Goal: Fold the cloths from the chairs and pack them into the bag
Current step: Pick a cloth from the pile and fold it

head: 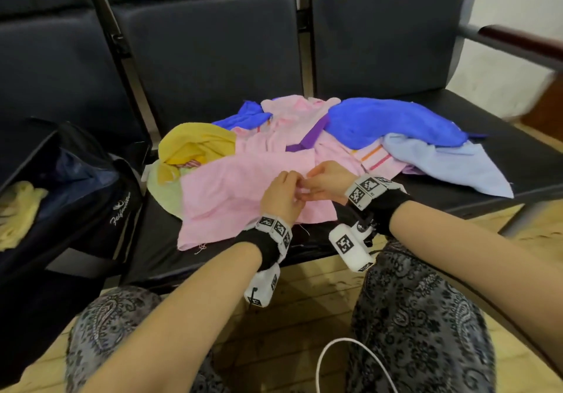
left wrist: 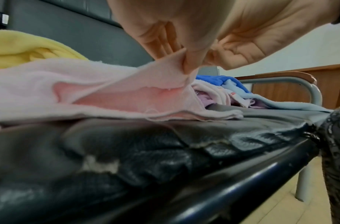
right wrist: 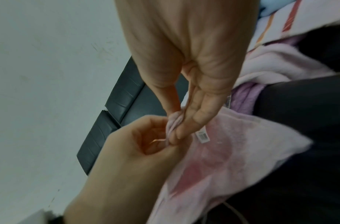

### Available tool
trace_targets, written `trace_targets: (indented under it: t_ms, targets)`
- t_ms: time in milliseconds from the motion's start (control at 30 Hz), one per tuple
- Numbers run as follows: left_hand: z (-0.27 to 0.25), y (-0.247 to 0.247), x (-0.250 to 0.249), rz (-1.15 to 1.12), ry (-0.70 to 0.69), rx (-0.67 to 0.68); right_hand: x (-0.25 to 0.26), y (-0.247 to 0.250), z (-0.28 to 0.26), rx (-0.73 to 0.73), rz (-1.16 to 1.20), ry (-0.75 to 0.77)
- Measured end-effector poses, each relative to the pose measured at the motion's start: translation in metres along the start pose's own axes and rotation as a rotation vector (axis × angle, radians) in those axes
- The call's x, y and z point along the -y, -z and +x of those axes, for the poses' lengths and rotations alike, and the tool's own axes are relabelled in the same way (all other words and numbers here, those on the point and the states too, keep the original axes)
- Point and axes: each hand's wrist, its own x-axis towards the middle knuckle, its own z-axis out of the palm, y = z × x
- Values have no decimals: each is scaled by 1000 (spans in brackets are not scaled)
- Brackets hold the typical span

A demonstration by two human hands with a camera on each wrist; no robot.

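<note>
A pink cloth (head: 231, 191) lies spread on the black chair seat (head: 158, 240) in front of me. My left hand (head: 281, 196) and my right hand (head: 327, 179) meet above its right part, and both pinch a raised corner of it. In the left wrist view the left hand (left wrist: 186, 60) pinches the pink cloth (left wrist: 107, 91) up off the seat. Seen from the right wrist, the right hand (right wrist: 181, 125) pinches a bunched bit of the pink cloth (right wrist: 232, 151) against the left hand (right wrist: 146, 151). The open dark bag (head: 79, 191) stands on the left seat.
Behind the pink cloth lies a heap: a yellow cloth (head: 195, 145), a striped pink cloth (head: 341, 155), a royal blue cloth (head: 393, 124) and a light blue cloth (head: 447, 164). A pale yellow cloth (head: 18, 213) sits in the bag. A wooden armrest (head: 518, 42) is at right.
</note>
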Motion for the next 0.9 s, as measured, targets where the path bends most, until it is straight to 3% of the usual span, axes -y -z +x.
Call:
trace_targets:
  t_ms: [167, 267, 333, 400, 533, 900]
  targets:
    - [1, -8, 1, -101, 73, -14, -7, 15, -5, -119, 68, -53]
    - [-5, -11, 4, -220, 171, -59, -15, 29, -12, -248, -151, -111]
    - [-9, -16, 6, -260, 223, -37, -25, 36, -17, -227, -456, -162]
    - [-12, -22, 5, -298, 242, -19, -30, 42, -14, -232, -407, -197]
    - [-19, -32, 0, -312, 245, -35, -41, 36, -10, -167, -581, -235]
    - [-23, -47, -9, -308, 216, 11, -40, 27, -5, -198, -914, -185]
